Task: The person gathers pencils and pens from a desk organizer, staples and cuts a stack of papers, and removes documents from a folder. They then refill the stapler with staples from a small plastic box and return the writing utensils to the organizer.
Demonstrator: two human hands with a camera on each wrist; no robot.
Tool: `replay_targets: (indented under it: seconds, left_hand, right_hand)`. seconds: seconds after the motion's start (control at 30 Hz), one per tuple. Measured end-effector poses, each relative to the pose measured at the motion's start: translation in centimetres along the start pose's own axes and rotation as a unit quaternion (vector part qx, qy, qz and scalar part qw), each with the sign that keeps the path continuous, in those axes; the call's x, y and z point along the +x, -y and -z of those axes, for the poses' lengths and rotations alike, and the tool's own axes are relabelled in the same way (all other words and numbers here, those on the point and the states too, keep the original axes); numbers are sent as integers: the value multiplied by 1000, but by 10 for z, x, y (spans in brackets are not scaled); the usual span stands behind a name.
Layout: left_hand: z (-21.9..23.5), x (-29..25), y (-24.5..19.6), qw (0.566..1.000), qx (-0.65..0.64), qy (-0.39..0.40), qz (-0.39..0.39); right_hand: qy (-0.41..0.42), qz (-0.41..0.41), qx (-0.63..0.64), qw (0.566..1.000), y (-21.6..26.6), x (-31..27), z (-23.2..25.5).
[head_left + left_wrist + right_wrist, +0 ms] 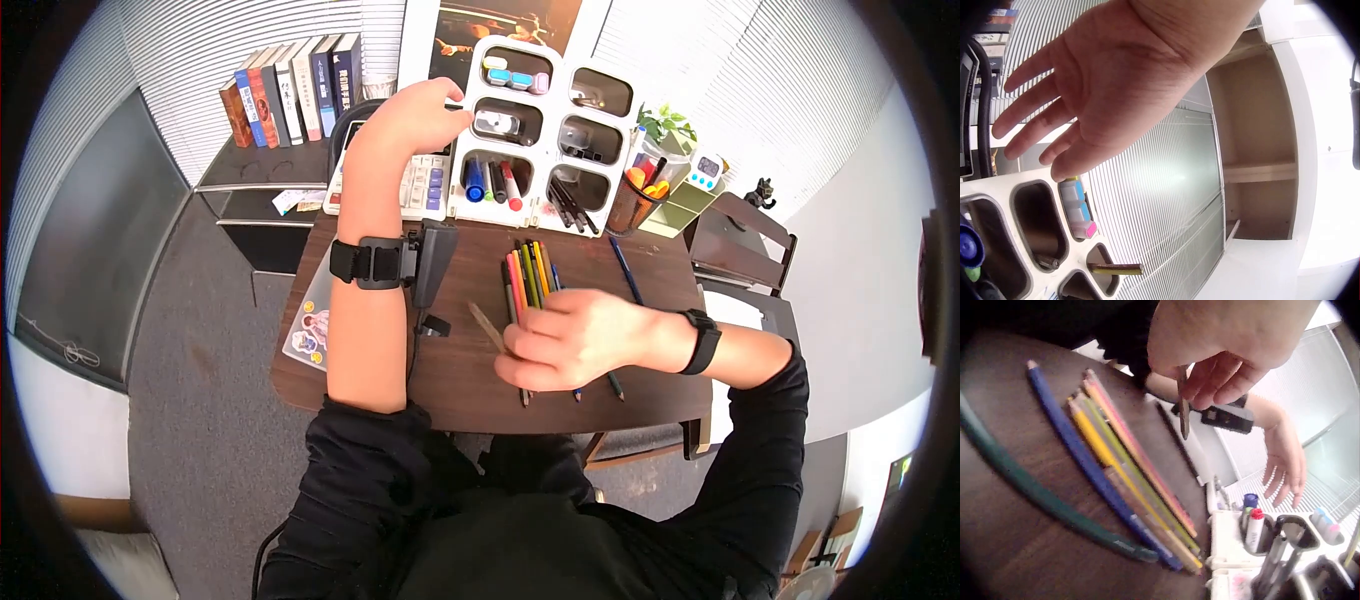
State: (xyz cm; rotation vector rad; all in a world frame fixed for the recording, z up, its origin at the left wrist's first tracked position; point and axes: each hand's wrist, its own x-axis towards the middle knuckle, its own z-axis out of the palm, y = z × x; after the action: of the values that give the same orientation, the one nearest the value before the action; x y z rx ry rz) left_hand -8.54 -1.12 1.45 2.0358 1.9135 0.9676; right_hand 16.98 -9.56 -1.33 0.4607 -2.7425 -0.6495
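Observation:
My right hand [572, 342] holds a brown pencil [1183, 406] over the table, its tip slanting out past the fingers. Beneath and beside that hand lies a row of coloured pencils [530, 268], with yellow, green, pink and blue ones among them. A dark green pencil [1041, 487] lies apart from the bunch in the right wrist view. My left hand [412, 118] is at the left side of the white desk organizer [455, 195], its fingers spread and holding nothing in the left wrist view. Markers [490, 182] and highlighters [515, 78] stand in the organizer's compartments.
Left of the organizer is a calculator [425, 188], partly behind my left forearm. A mesh pen cup [632, 208] and a green stand [680, 208] are on the right. A dark blue pencil [627, 268] lies toward the table's right side. Books [300, 90] line the back left.

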Motion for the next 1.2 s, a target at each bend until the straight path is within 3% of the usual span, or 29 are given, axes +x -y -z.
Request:
replay_targets:
  seconds: [0.1, 0.17, 0.33, 0.37, 0.47, 0.57, 0.83, 0.9, 0.97, 1.13, 1.2]
  left_hand:
    - [0, 2, 1, 1000, -18, 6, 4]
    - [0, 2, 1, 1000, -21, 12, 4]
    - [-1, 1, 1, 1000, -18, -10, -10]
    - [-1, 1, 0, 1000, -16, -11, -14]
    - [0, 1, -2, 1000, -19, 9, -6]
    - [-1, 1, -1, 1000, -15, 3, -8]
    - [-2, 2, 0, 1000, -4, 11, -8]
    - [-2, 2, 1, 1000, -14, 4, -10]
    - [-2, 1, 0, 1000, -14, 9, -7]
    - [-2, 3, 0, 1000, 5, 16, -5]
    - [-2, 3, 0, 1000, 3, 17, -4]
  right_hand:
    - [-116, -26, -71, 990, -22, 9, 19]
    - [-201, -96, -87, 971, -47, 12, 20]
    - [-152, -347, -9, 925, -102, 15, 0]
    - [-154, -348, -12, 925, -108, 13, -6]
    - [-17, -427, -5, 904, -121, 8, -20]
    - [14, -459, 26, 888, -125, 2, -28]
    - [-44, -415, 14, 909, -75, -8, -3]
    - [-20, -331, 26, 943, -58, -18, 1]
    - [-10, -299, 22, 954, -37, -28, -1]
    - [139, -239, 58, 959, -10, -63, -14]
    - [112, -218, 45, 968, -9, -68, -19]
